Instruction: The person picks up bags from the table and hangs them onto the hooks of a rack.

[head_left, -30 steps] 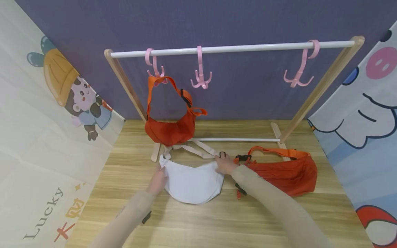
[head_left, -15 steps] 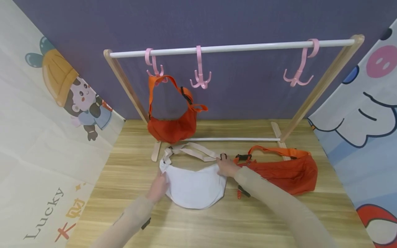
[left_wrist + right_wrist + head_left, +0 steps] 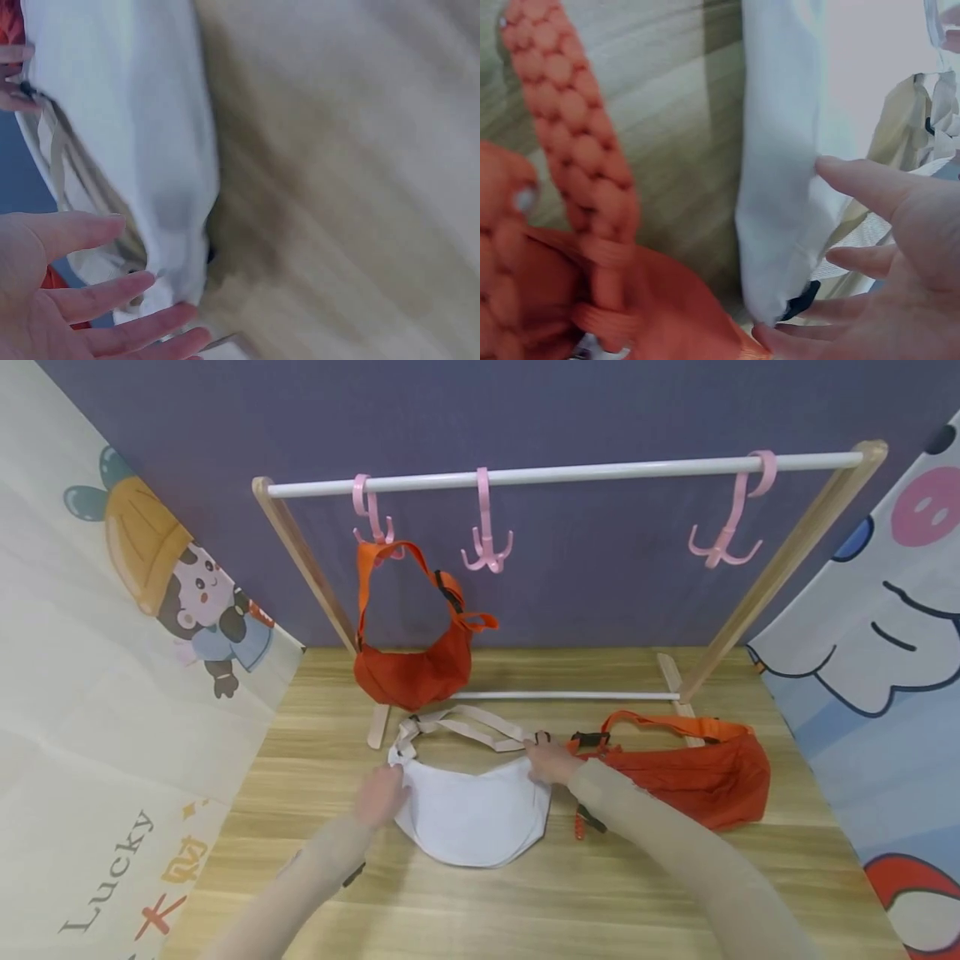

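Note:
A white crescent-shaped sling bag (image 3: 468,814) lies flat on the wooden surface, its pale strap (image 3: 480,727) looped behind it. At its left end is my left hand (image 3: 381,793); in the left wrist view the fingers (image 3: 112,296) are spread and straight beside the fabric, pinching nothing. My right hand (image 3: 553,760) rests on the bag's right end. The right wrist view has its thumb (image 3: 855,176) against the white cloth, with the other fingers extended near a black buckle (image 3: 802,300). An orange-red sling bag (image 3: 690,777) lies just right of that hand, partly behind the sleeve.
Behind stands a rack with a white rail (image 3: 600,470) and wooden legs. Three pink hooks hang from it; the left hook (image 3: 378,531) carries another orange-red bag (image 3: 416,672). Printed curtains (image 3: 97,693) flank the surface, and a braided orange cord (image 3: 574,120) lies near my right hand.
The white bag has shifted slightly toward me and flattened, its strap drawn clear of the hanging bag. My left hand has moved a little up and loosened at the left end. The right hand stays on the bag.

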`<state>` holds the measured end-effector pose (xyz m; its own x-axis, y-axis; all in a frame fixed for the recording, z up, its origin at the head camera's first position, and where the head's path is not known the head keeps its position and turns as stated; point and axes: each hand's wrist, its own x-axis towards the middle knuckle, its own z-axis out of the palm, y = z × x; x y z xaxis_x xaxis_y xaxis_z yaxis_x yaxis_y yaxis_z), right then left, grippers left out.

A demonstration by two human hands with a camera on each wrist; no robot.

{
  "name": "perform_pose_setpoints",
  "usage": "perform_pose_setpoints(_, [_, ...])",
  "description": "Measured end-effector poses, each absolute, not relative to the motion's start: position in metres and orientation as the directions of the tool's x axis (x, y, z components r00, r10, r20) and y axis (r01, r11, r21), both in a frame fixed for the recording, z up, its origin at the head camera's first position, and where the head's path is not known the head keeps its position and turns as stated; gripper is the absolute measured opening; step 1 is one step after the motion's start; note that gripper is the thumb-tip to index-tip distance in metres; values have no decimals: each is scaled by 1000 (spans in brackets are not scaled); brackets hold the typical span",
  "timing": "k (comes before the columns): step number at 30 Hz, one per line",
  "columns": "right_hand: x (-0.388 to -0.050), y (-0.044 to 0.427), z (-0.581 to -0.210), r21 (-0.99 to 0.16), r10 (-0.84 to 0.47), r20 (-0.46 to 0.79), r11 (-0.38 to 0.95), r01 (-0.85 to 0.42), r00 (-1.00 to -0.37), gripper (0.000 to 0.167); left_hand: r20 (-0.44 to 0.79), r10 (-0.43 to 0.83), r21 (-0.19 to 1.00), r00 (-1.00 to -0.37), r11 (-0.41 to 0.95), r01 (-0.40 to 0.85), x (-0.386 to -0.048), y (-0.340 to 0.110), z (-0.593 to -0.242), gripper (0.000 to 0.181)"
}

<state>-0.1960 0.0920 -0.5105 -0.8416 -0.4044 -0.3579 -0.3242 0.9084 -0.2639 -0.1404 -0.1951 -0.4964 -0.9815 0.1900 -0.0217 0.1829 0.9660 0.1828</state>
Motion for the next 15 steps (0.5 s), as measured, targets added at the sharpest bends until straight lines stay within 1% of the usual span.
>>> perform_pose_setpoints(2, [-199, 92, -509, -265, -417, -353, 903, -338, -838, 56, 1, 194, 136, -981, 972, 192, -149, -194, -494, 17])
perform_pose_setpoints(6, [-206, 90, -508, -272, -441, -342, 892, -362, -829, 55, 34, 234, 89, -972, 968, 236, -164, -190, -485, 16])
perform_pose_setpoints(8, [-210, 88, -509, -257, -444, -346, 892, -371, -827, 55, 19, 268, 109, -963, 957, 269, -171, -185, -480, 14])
perform_pose_setpoints(11, [-215, 86, -508, -269, -439, -350, 893, -360, -827, 52, -23, 320, 152, -947, 937, 314, -183, -173, -472, 10])
perform_pose_setpoints(12, [-216, 85, -507, -281, -434, -362, 895, -347, -825, 53, -20, 346, 161, -938, 927, 338, -187, -169, -472, 7])
perform_pose_setpoints(15, [-221, 83, -506, -315, -418, -393, 898, -307, -819, 56, 28, 424, 176, -905, 890, 422, -200, -158, -475, 5])
